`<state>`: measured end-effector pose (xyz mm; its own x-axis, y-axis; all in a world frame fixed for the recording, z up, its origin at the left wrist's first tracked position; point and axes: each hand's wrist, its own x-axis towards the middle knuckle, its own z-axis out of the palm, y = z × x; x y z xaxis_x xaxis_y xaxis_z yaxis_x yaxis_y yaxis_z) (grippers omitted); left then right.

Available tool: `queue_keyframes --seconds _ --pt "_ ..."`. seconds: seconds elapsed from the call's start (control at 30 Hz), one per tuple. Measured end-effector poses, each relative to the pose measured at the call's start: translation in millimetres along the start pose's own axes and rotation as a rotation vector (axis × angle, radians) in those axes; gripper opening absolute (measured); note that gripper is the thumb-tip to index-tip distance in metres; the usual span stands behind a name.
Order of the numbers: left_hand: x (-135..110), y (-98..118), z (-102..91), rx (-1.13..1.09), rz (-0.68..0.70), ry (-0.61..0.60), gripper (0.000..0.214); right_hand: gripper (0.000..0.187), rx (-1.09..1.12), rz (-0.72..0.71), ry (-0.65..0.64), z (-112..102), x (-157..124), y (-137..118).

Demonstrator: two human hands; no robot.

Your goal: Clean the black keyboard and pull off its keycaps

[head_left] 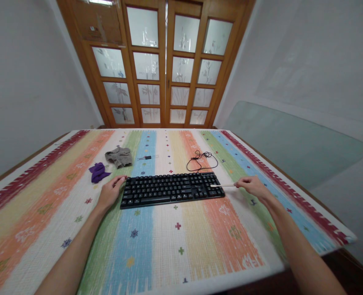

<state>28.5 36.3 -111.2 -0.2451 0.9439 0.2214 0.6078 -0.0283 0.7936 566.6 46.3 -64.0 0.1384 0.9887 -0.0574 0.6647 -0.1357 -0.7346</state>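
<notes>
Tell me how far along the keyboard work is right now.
Set out: the black keyboard lies flat on the striped mat, its cable loose behind it. In hand: the left hand steadies the keyboard's left end while the right hand holds a thin white stick, tip at the right-end keys. Untouched: purple cloth, grey cloth and a small tool lie behind.

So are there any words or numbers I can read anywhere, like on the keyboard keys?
Nothing here can be read.
Keyboard: the keys carry pale marks, but they are too small and blurred to read.
Small black item beyond the keyboard: no legible label.
Striped tablecloth: only little cross and flower shapes, no letters.
Glass door panes: etched plant patterns, no words.
</notes>
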Motion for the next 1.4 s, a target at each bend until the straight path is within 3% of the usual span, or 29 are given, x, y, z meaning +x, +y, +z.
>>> queue_keyframes --seconds 0.33,0.53,0.67,0.8,1.0,1.23,1.4 --pt "1 -1 0.6 0.004 0.003 0.0 0.048 0.029 0.002 0.047 0.015 -15 1 13" --pt "1 0 0.5 0.001 -0.001 0.003 0.048 0.029 0.016 0.003 0.065 -26 -4 16" --pt "0 0 0.4 -0.005 0.003 -0.003 0.046 0.03 0.1 -0.006 0.059 -31 -9 1" --pt "0 -1 0.2 -0.005 0.005 -0.004 0.047 0.031 0.159 -0.09 -0.018 -22 -12 -31" --pt "2 -3 0.9 -0.007 0.013 -0.002 0.047 0.032 0.142 -0.243 -0.23 27 -16 -90" --pt "0 -1 1.0 -0.028 -0.003 -0.012 0.05 0.024 0.172 -0.473 -0.507 126 -24 -134" --pt "-1 1 1.6 -0.056 -0.003 -0.006 0.049 0.019 0.136 -0.561 -0.529 189 -30 -160"
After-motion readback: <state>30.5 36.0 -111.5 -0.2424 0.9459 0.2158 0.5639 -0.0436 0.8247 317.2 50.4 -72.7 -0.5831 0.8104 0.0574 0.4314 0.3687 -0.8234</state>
